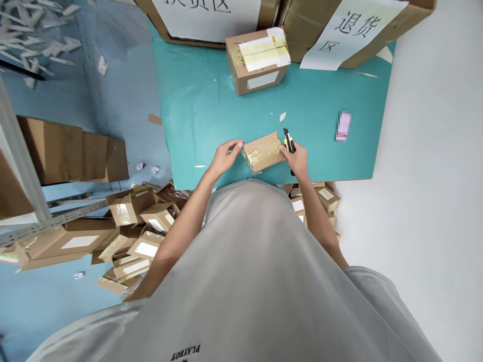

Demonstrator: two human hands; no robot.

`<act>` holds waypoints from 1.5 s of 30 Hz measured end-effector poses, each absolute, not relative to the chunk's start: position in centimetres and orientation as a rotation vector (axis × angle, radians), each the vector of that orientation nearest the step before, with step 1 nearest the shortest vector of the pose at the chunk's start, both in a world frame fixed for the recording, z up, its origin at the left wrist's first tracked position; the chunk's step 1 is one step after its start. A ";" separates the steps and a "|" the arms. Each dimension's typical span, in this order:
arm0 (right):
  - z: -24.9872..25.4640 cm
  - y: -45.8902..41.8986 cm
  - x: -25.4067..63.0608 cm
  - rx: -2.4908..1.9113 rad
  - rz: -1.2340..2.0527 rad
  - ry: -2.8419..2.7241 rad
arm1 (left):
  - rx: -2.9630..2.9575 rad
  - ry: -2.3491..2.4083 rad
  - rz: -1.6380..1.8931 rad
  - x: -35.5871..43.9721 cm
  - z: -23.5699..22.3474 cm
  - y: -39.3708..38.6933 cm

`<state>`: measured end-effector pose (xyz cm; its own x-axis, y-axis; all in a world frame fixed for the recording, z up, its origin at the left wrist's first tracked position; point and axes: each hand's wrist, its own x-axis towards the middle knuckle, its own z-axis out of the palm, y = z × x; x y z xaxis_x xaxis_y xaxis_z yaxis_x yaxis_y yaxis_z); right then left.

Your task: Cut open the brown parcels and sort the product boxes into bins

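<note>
A small cardboard box (pixel 263 152) with clear tape across its top lies slightly tilted near the front edge of the green table. At its left end, my left hand (pixel 225 157) pinches the upper corner between thumb and fingertips; whether loose tape is in the pinch I cannot make out. My right hand (pixel 297 160) is closed around a black and yellow utility knife (pixel 289 141), which points away from me. The right thumb touches the right end of the box. Whether the blade is out is too small to tell.
A taped, labelled carton (pixel 258 60) stands at the back of the table (pixel 196 110), before two large boxes (pixel 215 20) with paper signs. A blurred pink item (pixel 343 125) lies at the right. Opened cartons (pixel 145 249) are heaped on the floor at left, beside a metal rack (pixel 22 151).
</note>
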<state>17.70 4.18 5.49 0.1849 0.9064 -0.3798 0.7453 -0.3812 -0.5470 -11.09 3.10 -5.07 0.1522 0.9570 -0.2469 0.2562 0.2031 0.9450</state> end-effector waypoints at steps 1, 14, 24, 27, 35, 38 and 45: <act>5.9 3.8 17.4 -2.242 0.930 -1.610 | 1.290 1.337 0.785 -11.1 -4.2 3.3; 11.1 -1.6 10.5 -2.188 1.036 -2.368 | 1.335 1.386 0.719 -10.6 -2.5 6.4; 11.6 -0.5 7.6 -2.345 1.032 -2.455 | 1.319 1.372 0.741 -10.4 -3.2 6.4; 12.6 -0.6 6.8 -2.413 1.002 -2.480 | 1.316 1.365 0.732 -10.3 -2.8 6.4; 14.7 -0.8 4.6 -2.508 1.066 -2.541 | 1.354 1.385 0.604 -10.4 0.2 5.9; 15.2 -1.1 4.6 -2.520 1.045 -2.484 | 1.342 1.393 0.602 -10.3 0.6 5.7; 15.3 -1.2 5.3 -2.539 1.044 -2.419 | 1.329 1.408 0.615 -10.0 0.7 5.7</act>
